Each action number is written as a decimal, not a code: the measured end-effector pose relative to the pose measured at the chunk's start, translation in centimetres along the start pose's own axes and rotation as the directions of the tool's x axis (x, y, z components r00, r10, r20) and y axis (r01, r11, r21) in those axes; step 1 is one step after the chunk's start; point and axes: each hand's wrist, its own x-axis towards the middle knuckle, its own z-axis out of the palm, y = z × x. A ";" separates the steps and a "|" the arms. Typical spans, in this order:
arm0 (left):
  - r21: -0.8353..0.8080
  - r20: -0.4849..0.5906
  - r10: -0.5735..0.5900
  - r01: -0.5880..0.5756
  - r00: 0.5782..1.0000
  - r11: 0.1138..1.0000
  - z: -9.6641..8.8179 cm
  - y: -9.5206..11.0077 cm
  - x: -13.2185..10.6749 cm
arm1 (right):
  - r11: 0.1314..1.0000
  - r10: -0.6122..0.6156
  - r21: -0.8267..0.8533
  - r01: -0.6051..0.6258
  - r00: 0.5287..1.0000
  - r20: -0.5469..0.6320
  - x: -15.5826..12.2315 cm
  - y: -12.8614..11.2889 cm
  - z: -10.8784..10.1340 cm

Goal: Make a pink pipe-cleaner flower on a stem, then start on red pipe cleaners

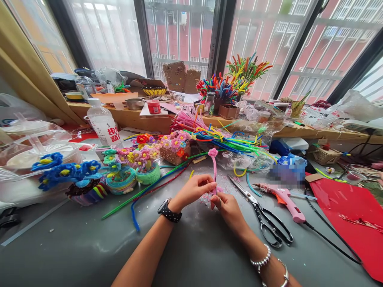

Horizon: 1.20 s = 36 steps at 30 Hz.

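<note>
A pink pipe-cleaner flower (213,153) stands upright on a thin stem between my two hands. My left hand (193,190), with a dark watch on the wrist, pinches the stem below the bloom. Just beneath, my right hand (226,207) is closed around the stem's lower end, its fingertips partly hiding it. Pink fluff and tiny scraps lie on the grey table (185,247) behind the fingers. Large black-handled scissors (260,215) lie to the right of my right hand, blades pointing away from me.
Pipe-cleaner flower pots (119,179) and a water bottle (103,121) stand at the left. Loose pipe cleaners (221,135) are heaped at the back. On the right lie a pink glue gun (290,203) with its black cord and a red sheet (344,215).
</note>
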 end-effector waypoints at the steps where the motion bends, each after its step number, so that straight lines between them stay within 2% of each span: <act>1: 0.015 -0.007 0.004 -0.004 1.000 1.000 0.0 -0.1 0.0 | 1.000 -0.001 -0.020 0.001 1.000 -0.007 0.0 0.0 0.0; 7: 0.149 -0.095 0.045 -0.031 0.994 0.988 0.1 -0.3 0.1 | 0.996 -0.011 -0.092 0.012 1.000 0.011 0.1 0.3 0.1; 12: 0.113 -0.061 0.054 -0.046 0.997 0.992 0.2 0.0 0.2 | 0.999 -0.041 0.017 0.040 0.995 0.088 0.2 0.8 0.3; 16: 0.095 -0.060 0.056 -0.050 0.997 0.994 0.4 0.1 0.2 | 0.996 -0.021 0.090 0.012 0.994 0.110 0.2 0.9 0.4; 20: 0.080 -0.085 0.068 -0.061 0.994 0.995 0.5 -0.2 0.2 | 0.993 0.007 0.121 -0.016 0.997 0.075 0.0 0.5 0.4; 25: 0.039 -0.102 0.083 -0.080 0.991 0.996 0.4 -0.5 0.3 | 0.997 0.010 0.082 -0.011 1.000 0.011 0.0 0.5 0.4; 31: 0.011 -0.056 0.077 -0.076 0.995 0.997 0.5 -0.2 0.3 | 0.993 -0.016 0.121 0.011 0.999 0.040 0.1 0.6 0.5; 36: 0.007 -0.081 0.083 -0.083 0.993 0.997 0.5 -0.3 0.4 | 0.998 0.000 0.066 0.000 1.000 -0.014 0.1 0.3 0.4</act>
